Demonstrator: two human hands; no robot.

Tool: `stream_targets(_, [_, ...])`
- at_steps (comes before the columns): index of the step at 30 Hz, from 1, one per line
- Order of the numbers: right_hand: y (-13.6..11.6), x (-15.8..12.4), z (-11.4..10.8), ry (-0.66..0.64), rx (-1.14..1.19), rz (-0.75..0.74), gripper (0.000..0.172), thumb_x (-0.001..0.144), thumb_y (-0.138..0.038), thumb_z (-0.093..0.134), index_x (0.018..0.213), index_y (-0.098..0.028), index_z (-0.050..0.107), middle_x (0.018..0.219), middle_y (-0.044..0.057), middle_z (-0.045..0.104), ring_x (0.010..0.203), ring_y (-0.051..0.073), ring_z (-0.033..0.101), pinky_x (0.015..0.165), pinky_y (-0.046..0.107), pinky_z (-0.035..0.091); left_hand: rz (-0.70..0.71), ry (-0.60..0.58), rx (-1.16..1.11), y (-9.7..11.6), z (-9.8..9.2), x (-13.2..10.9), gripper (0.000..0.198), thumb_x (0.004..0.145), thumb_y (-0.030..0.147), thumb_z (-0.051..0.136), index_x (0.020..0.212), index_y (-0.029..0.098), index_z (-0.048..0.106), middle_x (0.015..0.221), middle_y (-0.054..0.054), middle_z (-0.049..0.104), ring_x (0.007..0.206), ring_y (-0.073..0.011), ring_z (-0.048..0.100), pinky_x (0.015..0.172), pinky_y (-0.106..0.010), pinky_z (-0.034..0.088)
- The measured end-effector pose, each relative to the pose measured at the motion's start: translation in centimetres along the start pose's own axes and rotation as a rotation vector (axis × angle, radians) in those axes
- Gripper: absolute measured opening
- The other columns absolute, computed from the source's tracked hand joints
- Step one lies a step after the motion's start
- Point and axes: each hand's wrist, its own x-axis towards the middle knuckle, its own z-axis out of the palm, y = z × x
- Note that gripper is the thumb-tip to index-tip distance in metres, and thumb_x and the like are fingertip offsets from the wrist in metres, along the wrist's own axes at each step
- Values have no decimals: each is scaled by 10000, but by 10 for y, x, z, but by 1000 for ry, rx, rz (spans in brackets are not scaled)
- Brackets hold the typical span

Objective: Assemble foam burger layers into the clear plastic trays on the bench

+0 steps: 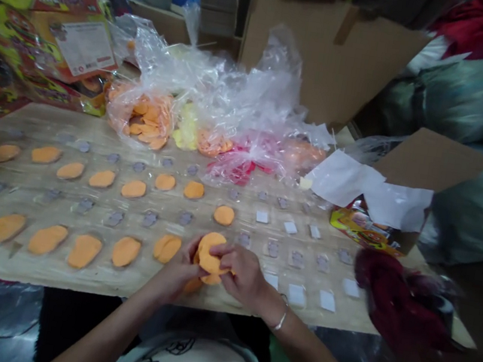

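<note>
Both of my hands meet over the near edge of a wooden board point(224, 296). My left hand point(179, 270) and my right hand point(240, 274) are closed on a small stack of orange foam discs point(209, 253). A silver bracelet is on my right wrist. Two rows of single orange discs point(84, 250) lie on the board to the left. Small grey and white squares point(297, 294) dot the board, mostly bare on the right side.
Clear plastic bags point(219, 90) with orange discs point(148, 120), yellow and red pieces sit behind the board. Printed toy packs point(44, 12) lean at the left. Cardboard boxes point(333, 55), white paper point(358, 186) and a dark red cloth point(400, 301) lie at the right.
</note>
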Motion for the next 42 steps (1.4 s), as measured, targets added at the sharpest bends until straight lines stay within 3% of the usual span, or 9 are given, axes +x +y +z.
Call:
stream_targets(5, [27, 7, -32, 576, 406, 575, 175, 802, -277, 632, 846, -228, 470, 851, -8, 658, 747, 139, 641, 637, 247, 520, -95, 77, -14, 3, 8, -1, 596, 528, 145, 694, 1116, 185, 603, 917, -24, 662, 815, -186, 601, 688, -258, 469])
stream_targets(7, [55, 14, -63, 650, 341, 680, 272, 754, -337, 658, 942, -214, 505, 883, 9, 658, 743, 152, 631, 634, 259, 515, -151, 84, -74, 7, 7, -3, 595, 533, 157, 696, 1120, 187, 601, 892, -20, 669, 754, -167, 604, 667, -255, 472])
stream_targets(11, [110, 22, -109, 352, -175, 742, 238, 750, -247, 554, 968, -153, 545, 952, 68, 654, 847, 181, 616, 768, 310, 504, -181, 51, -159, 13, 8, -4, 529, 544, 171, 709, 1067, 172, 634, 883, -33, 690, 720, -163, 622, 655, -257, 494])
stream_targets(17, [139, 28, -93, 67, -436, 788, 302, 775, -135, 517, 1063, -158, 602, 1000, 72, 676, 903, 194, 619, 806, 312, 474, -170, 46, -165, 12, 17, 1, 489, 529, 136, 703, 1016, 169, 663, 852, -33, 706, 683, -168, 634, 616, -251, 495])
stream_targets(24, [106, 30, -82, -112, -832, 592, 268, 887, -150, 491, 1127, -121, 607, 1145, 179, 591, 1094, 274, 514, 935, 385, 409, -97, -27, -100, 8, 23, 9, 526, 522, 140, 744, 1040, 179, 658, 916, -49, 701, 808, -205, 643, 695, -263, 499])
stream_targets(33, [14, 8, -60, -54, -59, 304, 58, 880, -265, 598, 876, -208, 606, 982, 38, 630, 939, 170, 604, 840, 320, 482, 16, -158, 8, -2, 35, 19, 639, 578, 84, 731, 1182, 227, 581, 1143, -61, 633, 1012, -232, 592, 819, -291, 501])
stream_targets(36, [4, -3, -59, 100, -187, 284, 120, 906, -254, 541, 1010, -222, 591, 1033, 65, 620, 1007, 199, 582, 880, 370, 475, -48, -180, -66, -1, 39, 18, 601, 616, 72, 682, 1182, 251, 594, 1173, -52, 624, 1024, -218, 591, 783, -261, 504])
stream_targets(39, [-2, -10, -58, -55, -380, 197, 368, 864, -318, 612, 1212, -219, 543, 1240, 124, 548, 1148, 261, 498, 960, 454, 431, -71, -197, -87, -1, 40, 17, 485, 711, 214, 714, 1183, 259, 614, 1191, -63, 623, 998, -218, 608, 738, -268, 516])
stream_targets(42, [-8, -13, -55, -182, -499, 119, 191, 911, -276, 541, 1078, -207, 602, 1169, 111, 588, 1064, 247, 512, 915, 434, 440, -94, -80, -79, -5, 42, 18, 428, 731, 371, 732, 1124, 221, 653, 1093, -75, 660, 868, -189, 633, 657, -259, 513])
